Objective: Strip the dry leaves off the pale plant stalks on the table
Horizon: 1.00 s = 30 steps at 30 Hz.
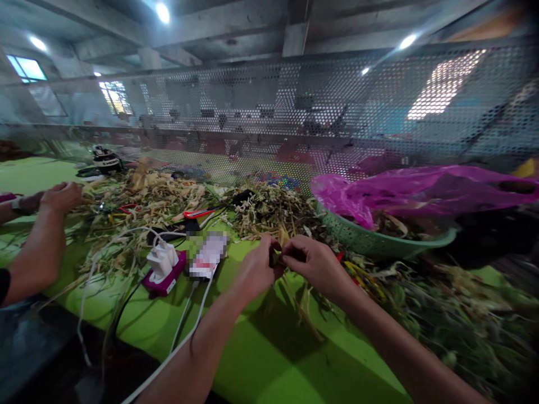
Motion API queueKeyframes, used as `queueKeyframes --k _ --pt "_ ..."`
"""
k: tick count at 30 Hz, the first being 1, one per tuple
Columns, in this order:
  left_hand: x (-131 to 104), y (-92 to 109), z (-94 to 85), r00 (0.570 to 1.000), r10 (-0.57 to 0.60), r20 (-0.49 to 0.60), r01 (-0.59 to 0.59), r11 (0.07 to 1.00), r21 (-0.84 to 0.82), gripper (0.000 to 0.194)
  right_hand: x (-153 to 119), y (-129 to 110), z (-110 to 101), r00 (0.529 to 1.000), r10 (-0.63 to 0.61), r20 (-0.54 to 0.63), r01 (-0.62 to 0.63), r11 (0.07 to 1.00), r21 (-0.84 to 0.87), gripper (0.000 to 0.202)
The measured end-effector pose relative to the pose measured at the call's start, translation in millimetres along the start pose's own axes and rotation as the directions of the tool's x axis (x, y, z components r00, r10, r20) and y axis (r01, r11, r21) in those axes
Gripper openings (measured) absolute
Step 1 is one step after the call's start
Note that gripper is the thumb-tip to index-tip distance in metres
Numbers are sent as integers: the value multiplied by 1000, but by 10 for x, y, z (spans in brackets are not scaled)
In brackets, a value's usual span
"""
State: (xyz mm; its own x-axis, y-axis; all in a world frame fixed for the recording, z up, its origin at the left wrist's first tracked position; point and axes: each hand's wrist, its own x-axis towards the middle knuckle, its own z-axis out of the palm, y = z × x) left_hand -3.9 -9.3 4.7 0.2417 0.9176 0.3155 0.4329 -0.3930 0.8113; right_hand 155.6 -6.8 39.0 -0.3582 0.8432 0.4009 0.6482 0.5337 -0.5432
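My left hand (261,265) and my right hand (315,262) meet above the green table (269,348), fingertips almost touching. Both are closed in a pinch on a dried plant stalk (304,314), whose pale strands hang below the fingers. The exact part pinched is mostly hidden by the fingers. Just beyond them lies a heap of dry, leafy plants (278,210). Left of my left hand, a phone (208,255) lies with a white cable plugged in.
A green basket (379,241) with a purple plastic bag (421,193) stands at right, beside greener stalks (442,314). A white charger (162,259) sits in a purple power strip (166,283). A red utility knife (204,213) lies behind. Another person's hand (61,197) is at left.
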Motion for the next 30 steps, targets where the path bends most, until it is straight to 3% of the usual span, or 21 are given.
queueKeyframes --k 7,14,18,22,30 --pt "-19 -8 -16 999 -1 54 1 1000 -1 28 -17 -73 20 998 -62 -20 59 992 -112 10" --pt "21 12 -93 987 -20 158 78 925 -373 24 -24 -81 -1 994 -72 -83 59 987 -151 10" --pt "51 8 -92 983 -68 168 144 859 -492 25 -12 -64 -20 992 -62 -109 50 992 -113 8" --pt "74 -31 -50 982 -124 140 181 824 -537 15 -10 -41 -33 991 -56 -120 46 996 -82 8" --pt "103 -113 -23 983 -147 106 180 854 -487 24 1 -60 -62 992 -71 -107 56 989 -139 9"
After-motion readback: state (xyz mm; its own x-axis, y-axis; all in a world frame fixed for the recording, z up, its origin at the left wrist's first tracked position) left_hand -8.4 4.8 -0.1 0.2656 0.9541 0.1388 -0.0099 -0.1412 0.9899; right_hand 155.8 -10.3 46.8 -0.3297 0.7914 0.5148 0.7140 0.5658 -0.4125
